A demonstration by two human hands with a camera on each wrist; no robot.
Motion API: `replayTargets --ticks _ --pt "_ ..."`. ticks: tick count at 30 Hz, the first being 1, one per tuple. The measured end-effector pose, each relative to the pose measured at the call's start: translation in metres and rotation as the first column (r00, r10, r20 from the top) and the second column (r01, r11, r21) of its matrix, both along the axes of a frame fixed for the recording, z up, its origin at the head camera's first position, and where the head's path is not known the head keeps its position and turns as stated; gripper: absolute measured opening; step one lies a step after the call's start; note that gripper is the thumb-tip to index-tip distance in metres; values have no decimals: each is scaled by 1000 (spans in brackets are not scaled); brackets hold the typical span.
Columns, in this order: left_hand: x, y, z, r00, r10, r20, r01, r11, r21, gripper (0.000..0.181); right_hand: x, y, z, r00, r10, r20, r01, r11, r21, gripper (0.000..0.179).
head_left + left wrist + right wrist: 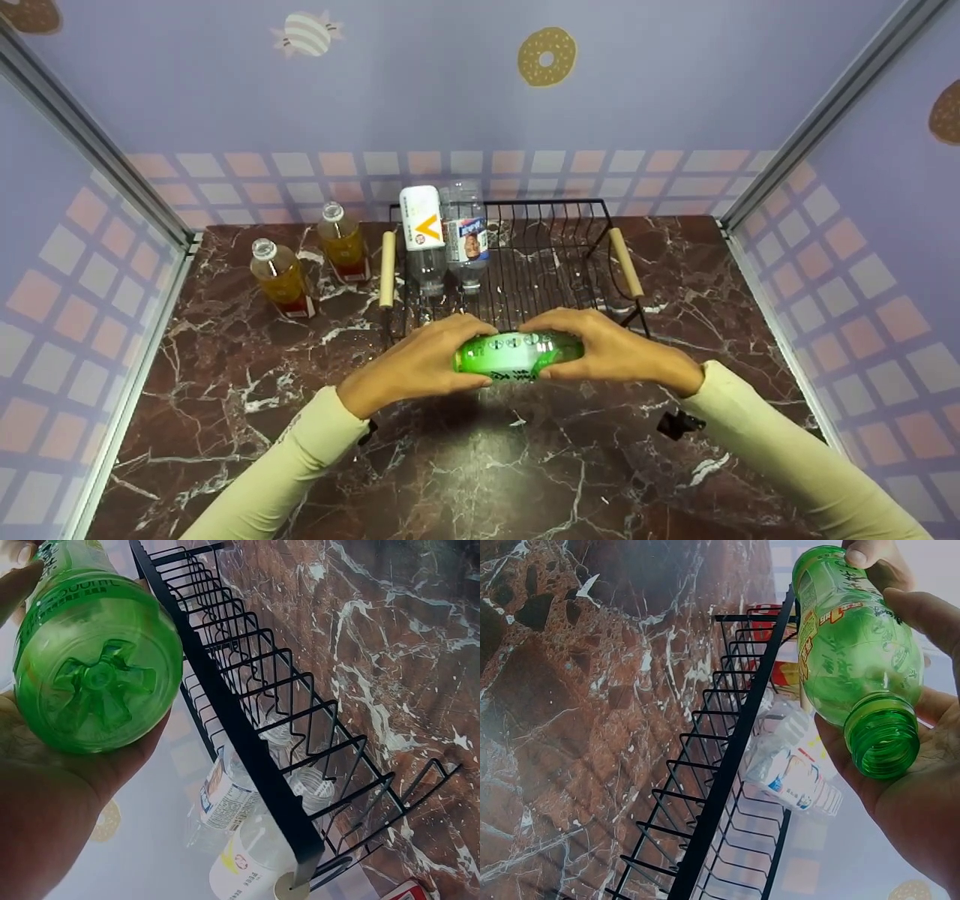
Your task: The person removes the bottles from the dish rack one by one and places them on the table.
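Both hands hold a green clear plastic bottle [519, 356] sideways in front of the rack, above the marble-patterned counter. My left hand [412, 361] grips its base end; the moulded bottom of the bottle [97, 682] faces the left wrist camera. Around the neck end curls my right hand [622, 351]. In the right wrist view the bottle's threaded mouth [885, 739] shows without a cap. Behind the hands stands a black wire rack [544, 201] with wooden handles. At its left end sit a white-labelled bottle [421, 217] and a clear bottle [469, 240] side by side.
Left of the rack, two bottles with yellow and red labels stand upright, one nearer bottle [283, 279] and one farther bottle [343, 244]. Purple patterned panels close off the back and both sides. The rack's right wooden handle [625, 262] rises close behind the right hand.
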State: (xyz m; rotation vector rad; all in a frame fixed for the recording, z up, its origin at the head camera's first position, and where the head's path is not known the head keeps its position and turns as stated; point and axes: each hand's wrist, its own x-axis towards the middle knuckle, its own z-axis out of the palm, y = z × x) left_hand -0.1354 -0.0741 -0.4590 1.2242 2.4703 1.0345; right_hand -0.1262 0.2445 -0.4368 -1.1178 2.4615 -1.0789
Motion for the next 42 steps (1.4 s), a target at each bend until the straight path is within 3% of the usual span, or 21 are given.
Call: replayTargets --ticks 18,27,33,42 --pt "2 12 -1 994 8 -108 -17 996 -83 65 0 -3 4 1000 17 -7 -17 1000 -11 61" --pt "5 16 -2 992 11 -123 -25 994 -110 66 -1 -7 6 1000 17 13 -17 1000 -8 62" --pt "10 14 -1 997 33 -71 -38 997 -68 65 -2 -7 7 999 25 20 -25 999 -29 62" --pt "17 -2 -2 993 115 -4 -115 993 -3 65 -5 -2 10 1000 9 -28 -11 997 -72 60"
